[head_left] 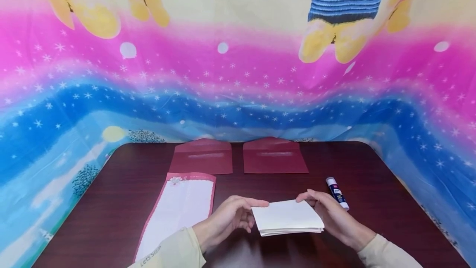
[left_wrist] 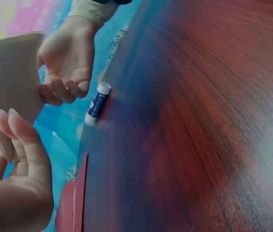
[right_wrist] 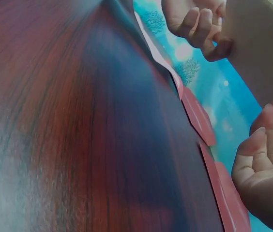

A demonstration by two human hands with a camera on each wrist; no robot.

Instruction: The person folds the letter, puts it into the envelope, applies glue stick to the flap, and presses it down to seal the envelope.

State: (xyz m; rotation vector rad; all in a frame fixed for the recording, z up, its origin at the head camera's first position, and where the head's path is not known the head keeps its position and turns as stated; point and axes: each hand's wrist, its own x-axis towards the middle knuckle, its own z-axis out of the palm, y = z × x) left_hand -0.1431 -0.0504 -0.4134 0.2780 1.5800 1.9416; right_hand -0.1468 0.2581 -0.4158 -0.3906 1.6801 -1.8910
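You had a cream-white rectangular wad of folded paper (head_left: 288, 217) in both hands, raised above the dark reddish-brown wood-grain worktop (head_left: 390, 210). Take the blue-and-white cylindrical glue stick (head_left: 337, 193) as your landmark: the folded paper was to its left and nearer to you. Your left hand (head_left: 231, 219) pinched the paper's left edge, one digit on top and the others curled below; your right hand (head_left: 336, 218), just on the near side of the glue stick, pinched the right edge. Each grip was narrow — closed only on thin layers. Those layers showed along the edge facing you, though whether they were one sheet or several you could not tell.

Farther off and to the left of the glue stick lay a left dark-red paper envelope (head_left: 202, 161) and a right dark-red paper envelope (head_left: 275, 161), flaps pointing away from you. The long white paper sheet with a pink border (head_left: 178, 214) lay well to the left of the glue stick.

The step in hand seemed to be steadying or squaring the folded paper. The next move, as far as one could judge, called for even pressure from both hands — otherwise the loose layers might have slid or fanned open.
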